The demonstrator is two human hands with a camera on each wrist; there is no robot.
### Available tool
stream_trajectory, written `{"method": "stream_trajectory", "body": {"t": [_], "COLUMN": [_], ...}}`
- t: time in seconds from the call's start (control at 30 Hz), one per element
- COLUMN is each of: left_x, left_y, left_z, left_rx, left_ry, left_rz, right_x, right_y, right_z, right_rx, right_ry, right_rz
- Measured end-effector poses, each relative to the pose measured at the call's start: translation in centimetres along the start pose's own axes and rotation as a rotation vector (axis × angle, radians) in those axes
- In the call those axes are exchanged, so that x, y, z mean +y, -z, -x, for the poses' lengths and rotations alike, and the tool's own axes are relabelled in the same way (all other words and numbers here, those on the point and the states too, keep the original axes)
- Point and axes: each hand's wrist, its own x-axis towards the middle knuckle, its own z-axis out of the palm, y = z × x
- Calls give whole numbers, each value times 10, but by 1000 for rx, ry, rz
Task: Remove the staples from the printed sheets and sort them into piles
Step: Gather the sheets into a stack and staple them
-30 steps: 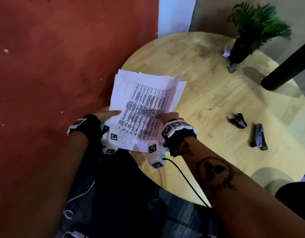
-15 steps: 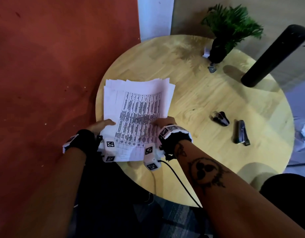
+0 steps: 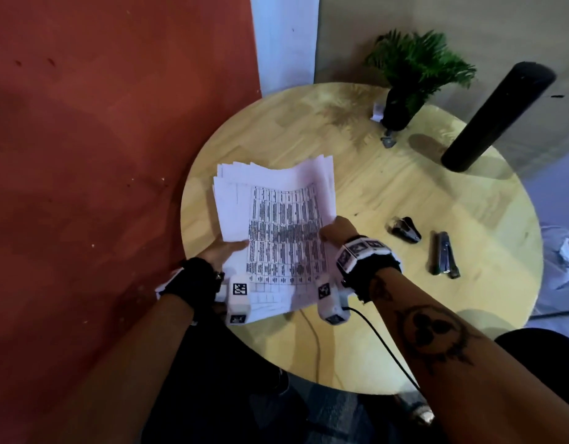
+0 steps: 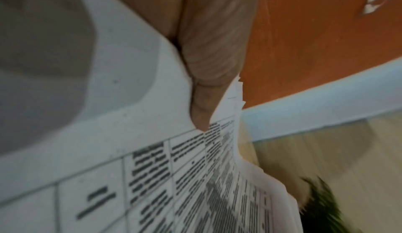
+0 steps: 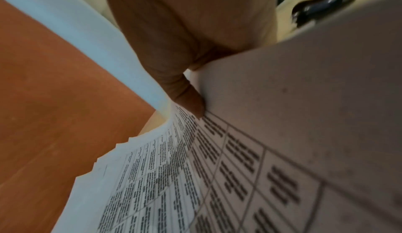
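**Stack of printed sheets held at both side edges above the table**

While the stack of printed sheets (image 3: 276, 232) is gripped from both sides, it is kept between the two hands over the near left part of the round wooden table (image 3: 388, 193). The left edge of the stack is pinched by the left hand (image 3: 223, 251): in the left wrist view the thumb (image 4: 208, 75) is seen laid flat on the top page, its tip just short of the printed grid, while the fingers are hidden under the paper. The right edge is pinched in the same way by the right hand (image 3: 337, 230), whose thumb (image 5: 185, 88) is pressed on the top sheet at the corner of the table of text. Both grips are closed on the paper; nothing else is held by either hand.

From the grips the sheets are spread away from the person, bowed upward between the hands, with the far edges fanned out unevenly so that several page corners are shown. Whether the stack's underside is touching the tabletop cannot be told.

To the right of the right hand, well apart from the paper, a small black staple remover (image 3: 404, 229) is seen lying on the wood, and just beyond it a dark stapler (image 3: 445, 254). At the far edge of the table a potted green plant (image 3: 414, 75) is placed, with a black cylinder (image 3: 497, 113) near it.
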Motion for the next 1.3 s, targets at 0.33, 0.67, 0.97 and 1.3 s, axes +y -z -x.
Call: {"method": "stream_trajectory", "body": {"t": [0.33,0.67,0.97,1.3], "left_x": [65,77,56,65], "left_y": [-50,-59,-56,-75], "left_z": [73,113,132,154], "left_rx": [-80,-154,-189,-97], "left_ry": [-508,-702,-712,-710], "left_rz": [241,212,138,269], "right_x": [52,73,102,84], "right_y": [72,77,97,99], "right_z": [63,106,120,122], "right_rx": [341,382,235,277], "right_ry": [443,525,519,494], "right_rz": [-656,-689,-869,-953]}}
